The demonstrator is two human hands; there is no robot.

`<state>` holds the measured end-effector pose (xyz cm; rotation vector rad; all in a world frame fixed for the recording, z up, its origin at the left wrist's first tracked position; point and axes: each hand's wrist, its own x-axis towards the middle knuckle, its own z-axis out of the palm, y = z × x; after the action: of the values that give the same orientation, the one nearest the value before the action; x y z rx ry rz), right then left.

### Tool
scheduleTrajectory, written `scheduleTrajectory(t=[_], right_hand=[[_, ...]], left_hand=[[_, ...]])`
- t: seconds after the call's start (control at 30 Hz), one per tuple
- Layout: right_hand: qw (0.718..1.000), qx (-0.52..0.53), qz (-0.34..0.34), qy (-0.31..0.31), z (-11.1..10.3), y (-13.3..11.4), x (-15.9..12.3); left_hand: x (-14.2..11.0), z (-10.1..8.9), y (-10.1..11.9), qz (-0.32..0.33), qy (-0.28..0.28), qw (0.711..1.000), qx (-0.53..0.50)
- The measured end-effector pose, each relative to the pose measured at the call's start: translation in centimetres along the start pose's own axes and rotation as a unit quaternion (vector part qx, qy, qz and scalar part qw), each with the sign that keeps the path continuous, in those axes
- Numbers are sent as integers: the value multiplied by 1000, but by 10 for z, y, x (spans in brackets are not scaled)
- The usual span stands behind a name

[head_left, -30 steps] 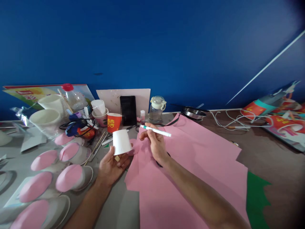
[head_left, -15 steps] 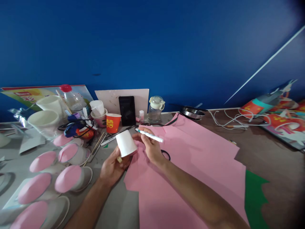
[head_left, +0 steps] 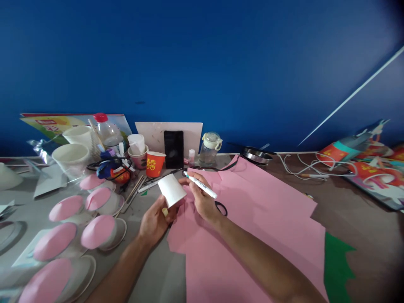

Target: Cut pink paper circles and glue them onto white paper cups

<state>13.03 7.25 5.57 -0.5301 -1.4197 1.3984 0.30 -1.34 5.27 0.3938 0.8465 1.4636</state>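
My left hand [head_left: 155, 219] is closed around a white paper cup [head_left: 172, 190], which is tilted with its base up and to the left. A ring shows on one of its fingers. Between the fingers of my right hand [head_left: 203, 200] is a white marker [head_left: 202, 186], its tip pointing up and left near the cup. Both hands are over the left edge of large pink paper sheets [head_left: 252, 219]. Beside my right wrist, a black scissors handle [head_left: 221, 208] pokes out on the pink paper.
Several cups with pink paper tops [head_left: 97, 231] stand at the left. Behind are a red cup [head_left: 155, 164], a black phone [head_left: 174, 149], a glass jar [head_left: 210, 149] and a metal pan [head_left: 257, 155]. White cables [head_left: 303, 168] and green paper [head_left: 337, 265] lie right.
The view has shifted slightly, so the scene sits a little further right. Both hands keep hold of the cup and marker; the marker slopes more steeply now.
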Motion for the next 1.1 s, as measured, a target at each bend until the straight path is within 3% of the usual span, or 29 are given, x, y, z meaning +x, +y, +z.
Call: scheduleTrajectory(t=[0.43, 0.67, 0.87, 1.1], right_hand=[[995, -99, -29, -3, 3, -1, -8], [996, -82, -43, -11, 2, -2, -7], [992, -118, -39, -10, 1, -1, -8], [995, -86, -52, 10, -2, -11, -3]], left_hand=[[3, -1, -4, 47, 16, 999, 13], [3, -4, -11, 100, -37, 986, 126], [6, -5, -10, 93, -2, 984, 153], [6, -6, -11, 89, 22, 983, 158]])
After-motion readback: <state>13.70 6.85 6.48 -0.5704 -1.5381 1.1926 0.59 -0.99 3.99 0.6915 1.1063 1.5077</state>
